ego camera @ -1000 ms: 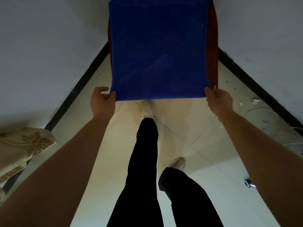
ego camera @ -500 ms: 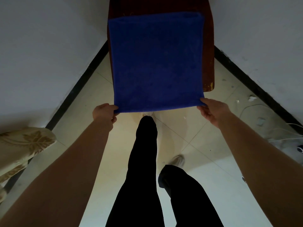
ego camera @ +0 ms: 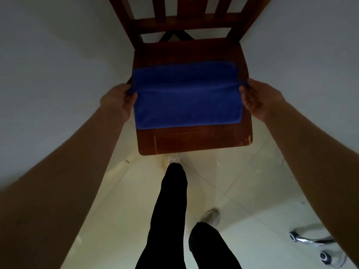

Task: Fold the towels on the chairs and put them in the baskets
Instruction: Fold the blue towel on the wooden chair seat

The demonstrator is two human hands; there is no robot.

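A blue towel (ego camera: 187, 98) lies on the seat of a dark wooden chair (ego camera: 194, 141), folded into a wide rectangle with a crease line across its upper part. My left hand (ego camera: 118, 100) pinches the towel's left edge at that crease. At the right edge, my right hand (ego camera: 258, 98) grips the same fold line. Both hands sit just outside the seat's sides. No basket is in view.
The chair stands in a corner between two white walls (ego camera: 58, 65), its slatted back (ego camera: 184, 18) rising at the top. My black-trousered legs (ego camera: 171, 210) stand in front of it on the pale tiled floor. Chrome chair wheels (ego camera: 310, 243) show at the lower right.
The towel hung spread out in front of the chair; now it lies folded in half on the seat. Both hands moved forward and up to its side edges.
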